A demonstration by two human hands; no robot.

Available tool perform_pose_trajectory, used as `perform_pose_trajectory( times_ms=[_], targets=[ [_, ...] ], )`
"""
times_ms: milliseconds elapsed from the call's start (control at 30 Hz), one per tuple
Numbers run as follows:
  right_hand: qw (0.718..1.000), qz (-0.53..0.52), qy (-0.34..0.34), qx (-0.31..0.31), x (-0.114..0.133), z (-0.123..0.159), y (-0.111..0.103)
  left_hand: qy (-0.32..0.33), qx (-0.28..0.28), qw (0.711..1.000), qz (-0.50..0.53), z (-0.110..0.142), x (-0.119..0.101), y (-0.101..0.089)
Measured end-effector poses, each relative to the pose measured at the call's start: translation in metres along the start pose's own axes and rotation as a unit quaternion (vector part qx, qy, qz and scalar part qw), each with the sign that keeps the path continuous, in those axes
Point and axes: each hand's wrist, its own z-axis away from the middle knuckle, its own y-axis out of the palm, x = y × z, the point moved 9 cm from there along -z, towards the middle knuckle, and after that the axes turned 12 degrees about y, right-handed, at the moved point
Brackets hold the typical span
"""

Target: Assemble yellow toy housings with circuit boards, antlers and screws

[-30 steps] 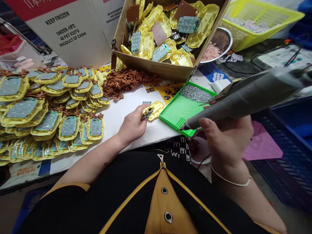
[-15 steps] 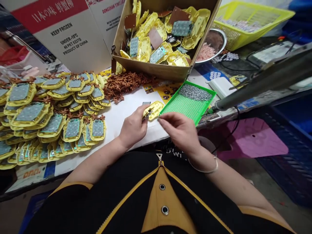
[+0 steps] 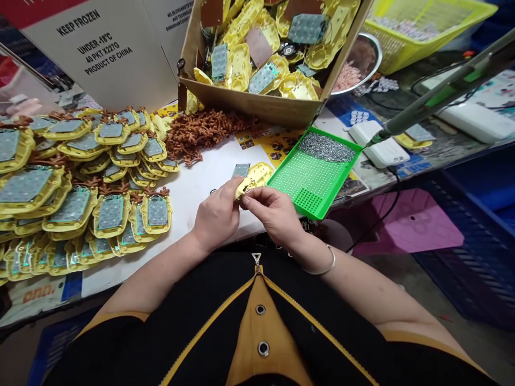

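Observation:
My left hand [image 3: 217,214] is closed on a pale yellow plastic shell piece [image 3: 242,187] with its thumb and fingers. Pressed up against that piece, my right hand [image 3: 277,214] is pinched; whatever lies between its fingertips is hidden or too small to name. Just behind the fingers is a yellow shell half [image 3: 260,174], and whether it joins the held piece I cannot tell. Beside it is a grey circuit board [image 3: 241,170]. A small dark round part [image 3: 213,192] rests on the white sheet, left of my left hand.
To the right stands a green perforated tray [image 3: 295,177] with small metal screws [image 3: 325,147]. Stacked yellow shells with boards [image 3: 110,212] fill the left. Brown plastic pieces [image 3: 205,131] lie before a cardboard box [image 3: 249,102] of shells. A metal arm [image 3: 434,88] slants across the right.
My right hand has moved left from beside the tray to the piece in my left hand, and its fingertips now meet it. The view has shifted slightly.

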Motion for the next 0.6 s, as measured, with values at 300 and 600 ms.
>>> perform_pose_trajectory(
  times_ms=[300,600],
  targets=[
    [0.968,0.245,-0.042,0.040,-0.006,-0.005,0.005,-0.195,-0.060,0.930,0.306,0.012,0.051,0.000],
    [0.722,0.684,-0.103,-0.029,-0.028,-0.010,-0.020,-0.357,-0.027,0.765,0.536,0.037,0.055,0.050]
  ],
)
